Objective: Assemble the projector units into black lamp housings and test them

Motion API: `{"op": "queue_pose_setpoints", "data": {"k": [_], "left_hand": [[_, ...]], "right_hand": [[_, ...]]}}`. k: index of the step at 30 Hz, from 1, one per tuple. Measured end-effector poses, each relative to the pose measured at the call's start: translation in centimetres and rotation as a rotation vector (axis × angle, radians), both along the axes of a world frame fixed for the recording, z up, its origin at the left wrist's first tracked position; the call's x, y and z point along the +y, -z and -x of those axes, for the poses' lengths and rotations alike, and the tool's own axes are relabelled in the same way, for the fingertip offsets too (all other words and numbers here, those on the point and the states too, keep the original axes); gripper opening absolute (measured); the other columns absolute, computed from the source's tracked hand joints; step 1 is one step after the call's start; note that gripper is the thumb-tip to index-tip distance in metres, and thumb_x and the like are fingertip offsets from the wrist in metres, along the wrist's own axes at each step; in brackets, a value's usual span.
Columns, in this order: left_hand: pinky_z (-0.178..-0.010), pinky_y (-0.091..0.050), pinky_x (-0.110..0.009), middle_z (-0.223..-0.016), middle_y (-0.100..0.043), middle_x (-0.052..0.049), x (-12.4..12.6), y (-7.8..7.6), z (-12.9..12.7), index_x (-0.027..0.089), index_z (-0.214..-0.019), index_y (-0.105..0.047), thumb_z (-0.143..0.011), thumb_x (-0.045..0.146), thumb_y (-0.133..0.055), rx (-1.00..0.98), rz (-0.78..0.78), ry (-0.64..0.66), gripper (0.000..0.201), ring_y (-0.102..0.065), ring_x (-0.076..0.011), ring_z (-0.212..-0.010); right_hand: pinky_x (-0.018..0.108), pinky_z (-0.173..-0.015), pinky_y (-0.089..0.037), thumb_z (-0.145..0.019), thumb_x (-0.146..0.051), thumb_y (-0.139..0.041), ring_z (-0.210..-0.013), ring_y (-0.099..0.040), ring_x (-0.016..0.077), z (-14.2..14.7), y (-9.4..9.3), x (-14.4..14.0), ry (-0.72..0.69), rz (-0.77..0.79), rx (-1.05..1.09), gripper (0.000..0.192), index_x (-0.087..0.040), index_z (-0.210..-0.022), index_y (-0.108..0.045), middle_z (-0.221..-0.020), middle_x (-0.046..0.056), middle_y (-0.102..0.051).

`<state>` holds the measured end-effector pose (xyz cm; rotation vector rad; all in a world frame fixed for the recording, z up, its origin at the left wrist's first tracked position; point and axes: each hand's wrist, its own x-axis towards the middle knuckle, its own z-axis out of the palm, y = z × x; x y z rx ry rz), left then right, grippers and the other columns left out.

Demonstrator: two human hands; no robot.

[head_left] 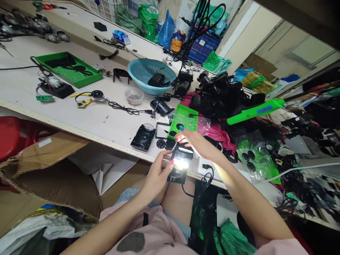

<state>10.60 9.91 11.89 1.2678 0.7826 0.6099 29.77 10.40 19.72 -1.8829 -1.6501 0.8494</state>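
Sitting at the bench edge, the person holds a small black lamp unit over the lap, its face glowing bright white. The left hand wraps around the unit's left side, fingers closed on it, thumb against its lit front. The right hand lies across the top of the unit with fingers stretched flat towards a green grid tray just beyond; whether it actually clasps the unit I cannot tell. A black cable hangs from the bench edge beside the unit. Further up the bench stand a teal basket, a small bowl of screws and a green flat tray. A cardboard box sits below, to the left.
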Motion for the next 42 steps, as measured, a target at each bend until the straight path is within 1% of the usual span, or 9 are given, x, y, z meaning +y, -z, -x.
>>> {"op": "queue_pose_setpoints", "data": {"k": [7, 10, 15, 20, 23, 29, 36, 40, 42], "left_hand": [[-0.081, -0.051, -0.030, -0.106, -0.063, -0.004, -1.2, -0.1, 0.2, 0.023, -0.118, -0.054, -0.093, 0.049, -0.050, -0.092, 0.127, -0.008, 0.036, -0.061, -0.0182, -0.091], [-0.087, -0.048, -0.031, -0.105, -0.068, -0.005, -1.5, 0.0, 0.1, 0.021, -0.115, -0.063, -0.095, 0.059, -0.044, -0.130, 0.318, 0.049, 0.047, -0.061, -0.0199, -0.095], [-0.069, -0.048, -0.031, -0.062, -0.065, -0.001, -2.2, 0.7, -0.3, 0.014, -0.117, -0.068, -0.087, 0.074, -0.045, -0.103, 0.564, 0.038, 0.071, -0.057, -0.0179, -0.060], [-0.075, -0.050, -0.031, -0.078, -0.073, -0.006, -4.5, 1.4, 1.0, 0.015, -0.130, -0.063, -0.086, 0.073, -0.049, -0.185, 0.752, -0.035, 0.074, -0.065, -0.0198, -0.071], [-0.091, -0.050, -0.035, -0.099, -0.076, -0.011, -6.9, 2.3, 2.9, 0.017, -0.134, -0.060, -0.090, 0.068, -0.049, -0.369, 0.824, -0.024, 0.068, -0.068, -0.0236, -0.093], [-0.107, -0.044, -0.041, -0.122, -0.072, -0.011, -11.1, 6.5, 6.8, 0.020, -0.124, -0.068, -0.084, 0.065, -0.062, -0.619, 1.000, 0.081, 0.061, -0.062, -0.0288, -0.120], [-0.111, -0.041, -0.044, -0.124, -0.070, -0.016, -12.8, 7.7, 8.6, 0.012, -0.129, -0.061, -0.082, 0.053, -0.070, -0.648, 0.999, 0.116, 0.064, -0.061, -0.0305, -0.122], [-0.114, -0.039, -0.043, -0.125, -0.067, -0.019, -13.5, 7.5, 8.7, 0.007, -0.137, -0.052, -0.092, 0.049, -0.059, -0.658, 0.995, 0.122, 0.062, -0.059, -0.0299, -0.126], [-0.114, -0.039, -0.042, -0.125, -0.067, -0.020, -13.8, 7.4, 8.7, 0.005, -0.140, -0.047, -0.094, 0.048, -0.056, -0.662, 0.992, 0.121, 0.064, -0.059, -0.0292, -0.126]], "right_hand": [[0.031, -0.064, -0.038, -0.098, -0.069, -0.023, -0.057, -0.054, 0.0176, 3.3, 0.2, 0.5, 0.040, 0.100, -0.165, 0.078, -0.020, -0.059, -0.069, -0.050, 0.003, -0.053], [0.030, -0.065, -0.035, -0.098, -0.070, -0.023, -0.061, -0.055, 0.0187, 4.2, 0.3, 0.0, 0.039, 0.114, -0.185, 0.079, -0.018, -0.060, -0.069, -0.052, 0.004, -0.054], [0.030, -0.069, -0.039, -0.097, -0.071, -0.026, -0.065, -0.058, 0.0185, 4.8, 2.1, -0.5, -0.042, 0.126, -0.085, 0.077, -0.017, -0.064, -0.069, -0.058, 0.005, -0.059], [0.031, -0.088, -0.049, -0.096, -0.072, -0.021, -0.094, -0.066, 0.0182, 3.9, 3.2, -1.1, -0.136, 0.028, 0.157, 0.074, -0.019, -0.094, -0.073, -0.102, 0.008, -0.073], [0.037, -0.098, -0.047, -0.093, -0.075, -0.029, -0.108, -0.063, 0.0218, 3.0, 2.1, -3.3, -0.023, -0.102, 0.254, 0.071, -0.018, -0.111, -0.067, -0.120, 0.013, -0.067], [0.031, -0.094, -0.050, -0.094, -0.051, -0.058, -0.102, -0.066, 0.0205, 3.5, -0.4, -12.9, 0.194, -0.235, 0.317, 0.033, -0.023, -0.107, -0.070, -0.106, 0.007, -0.071], [0.024, -0.078, -0.051, -0.098, -0.044, -0.053, -0.085, -0.066, 0.0164, 12.5, -0.6, -23.9, -0.143, -0.227, 0.589, 0.026, -0.027, -0.103, -0.073, -0.088, 0.004, -0.073], [0.028, -0.082, -0.049, -0.093, -0.043, -0.063, -0.081, -0.065, 0.0165, 19.8, 1.5, -25.1, -0.284, -0.072, 0.781, 0.027, -0.020, -0.095, -0.076, -0.082, 0.006, -0.073], [0.024, -0.070, -0.050, -0.088, -0.044, -0.069, -0.069, -0.062, 0.0126, 22.8, 3.1, -24.8, -0.315, -0.028, 0.956, 0.029, -0.016, -0.088, -0.076, -0.075, 0.004, -0.070]]}}
